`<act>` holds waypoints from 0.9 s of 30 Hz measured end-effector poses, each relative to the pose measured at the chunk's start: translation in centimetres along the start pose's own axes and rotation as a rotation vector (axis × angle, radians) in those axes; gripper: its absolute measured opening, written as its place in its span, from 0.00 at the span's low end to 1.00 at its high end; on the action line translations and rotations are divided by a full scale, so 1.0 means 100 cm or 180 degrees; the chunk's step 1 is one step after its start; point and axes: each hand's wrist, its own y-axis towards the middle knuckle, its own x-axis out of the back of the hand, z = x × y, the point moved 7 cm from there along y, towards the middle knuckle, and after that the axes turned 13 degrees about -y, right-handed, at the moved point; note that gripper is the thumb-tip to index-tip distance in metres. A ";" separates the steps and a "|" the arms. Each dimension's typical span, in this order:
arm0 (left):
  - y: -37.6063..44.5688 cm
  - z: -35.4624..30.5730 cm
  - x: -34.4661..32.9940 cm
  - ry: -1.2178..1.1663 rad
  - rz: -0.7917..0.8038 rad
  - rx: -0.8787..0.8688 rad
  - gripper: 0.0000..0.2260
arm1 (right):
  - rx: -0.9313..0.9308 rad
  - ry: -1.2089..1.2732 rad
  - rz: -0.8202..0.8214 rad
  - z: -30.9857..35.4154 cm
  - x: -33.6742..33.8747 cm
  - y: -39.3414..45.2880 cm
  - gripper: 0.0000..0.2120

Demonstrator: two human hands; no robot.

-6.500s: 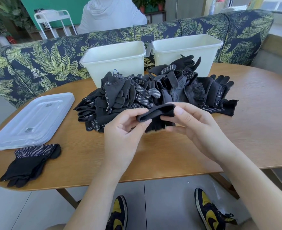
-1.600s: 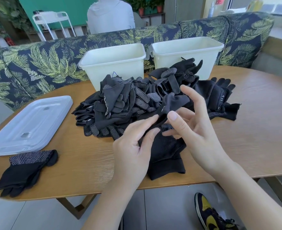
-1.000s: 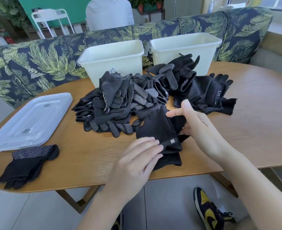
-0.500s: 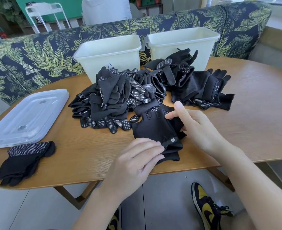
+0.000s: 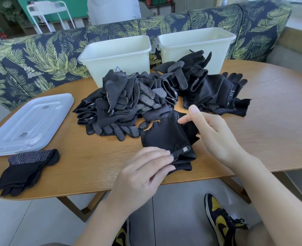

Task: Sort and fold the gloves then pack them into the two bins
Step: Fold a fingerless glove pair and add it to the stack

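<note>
Two hands on one black glove [image 5: 166, 137], flat on the near surface [image 5: 253, 139] for folding | left hand [image 5: 143, 174] fingers pinch its cuff tab | right hand [image 5: 212, 132] fingers pinch its far edge | both bins [image 5: 114, 55] far, apparently empty

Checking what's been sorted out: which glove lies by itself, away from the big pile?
The dotted-cuff glove at the table's left front edge, just before the lid.

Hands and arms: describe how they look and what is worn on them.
Both the left hand and the right hand are bare: no gloves, rings or watch show. Both forearms are bare too, with no sleeve in view. Nails are short and unpainted.
</note>
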 end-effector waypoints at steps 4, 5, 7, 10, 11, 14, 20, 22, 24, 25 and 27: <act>-0.003 0.004 -0.004 -0.0207 0.0140 0.0245 0.08 | -0.0010 -0.0395 0.0207 -0.003 -0.005 -0.001 0.28; -0.002 0.006 -0.002 -0.0339 0.0143 0.0403 0.09 | 0.0005 -0.0490 0.0218 -0.003 -0.005 -0.001 0.28; 0.000 0.009 0.003 -0.0572 0.0067 0.0706 0.09 | 0.0150 -0.0755 0.0081 -0.001 -0.002 0.000 0.28; 0.004 0.015 0.014 -0.0653 -0.0321 0.1102 0.07 | 0.0658 -0.1230 -0.0306 0.011 0.002 -0.001 0.19; 0.004 0.019 0.018 -0.0568 -0.0478 0.1287 0.06 | 0.0797 -0.1283 -0.0382 0.016 0.001 -0.002 0.14; 0.002 0.039 0.022 -0.0046 -0.0709 0.1916 0.07 | 0.1083 -0.1324 -0.0242 0.027 -0.007 -0.009 0.11; 0.003 0.062 0.021 0.0289 -0.0599 0.2575 0.11 | 0.1151 -0.1828 0.0661 0.012 -0.042 -0.016 0.28; 0.004 0.066 0.019 0.0313 -0.0469 0.2668 0.12 | 0.1105 -0.1879 0.0729 0.004 -0.044 -0.017 0.31; 0.006 0.069 0.018 0.0289 -0.0360 0.2708 0.13 | 0.1131 -0.1905 0.0682 0.001 -0.044 -0.020 0.33; 0.008 0.070 0.017 0.0270 -0.0312 0.2736 0.14 | 0.1138 -0.1906 0.0654 0.000 -0.044 -0.021 0.33; 0.010 0.072 0.015 0.0179 -0.0261 0.2802 0.15 | 0.1125 -0.1840 0.0597 -0.003 -0.044 -0.024 0.33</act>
